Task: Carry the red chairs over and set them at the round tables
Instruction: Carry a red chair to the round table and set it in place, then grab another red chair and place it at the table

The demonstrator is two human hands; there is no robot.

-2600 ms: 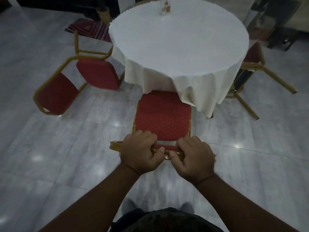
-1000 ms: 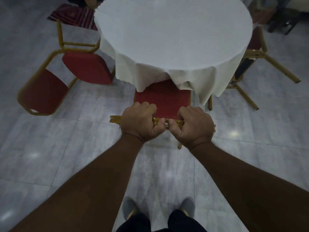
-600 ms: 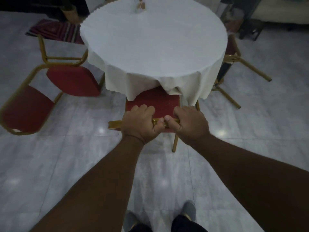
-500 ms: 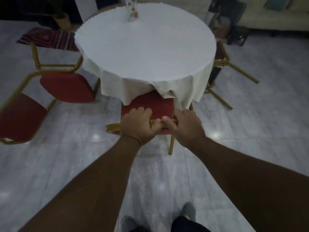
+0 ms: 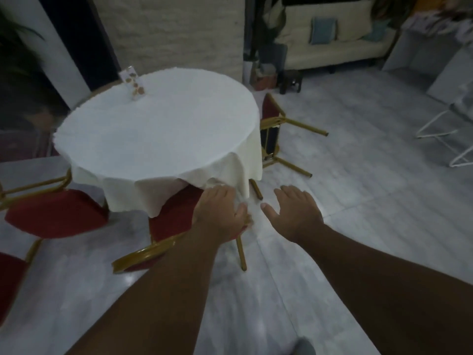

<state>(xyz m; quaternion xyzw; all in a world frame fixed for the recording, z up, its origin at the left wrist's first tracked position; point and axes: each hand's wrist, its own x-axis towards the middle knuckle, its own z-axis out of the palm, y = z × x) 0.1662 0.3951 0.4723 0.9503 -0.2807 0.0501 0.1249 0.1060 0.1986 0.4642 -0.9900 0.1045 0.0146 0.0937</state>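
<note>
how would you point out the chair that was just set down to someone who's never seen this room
Find the round table under the white cloth. At its near edge stands a red padded chair with a gold metal frame, seat tucked under the cloth's hem. Unlike the other red chairs, the left hand rests on its backrest.

Red chairs [image 5: 176, 219], gold frames; white tablecloth [image 5: 158, 134].

Seat of the red gold-framed chair [image 5: 176, 219] partly hidden under the white tablecloth [image 5: 153, 134], its backrest behind the left forearm, second red chair [image 5: 53, 213] cut off at left edge, table card [image 5: 133, 83] too blurred to read
</note>
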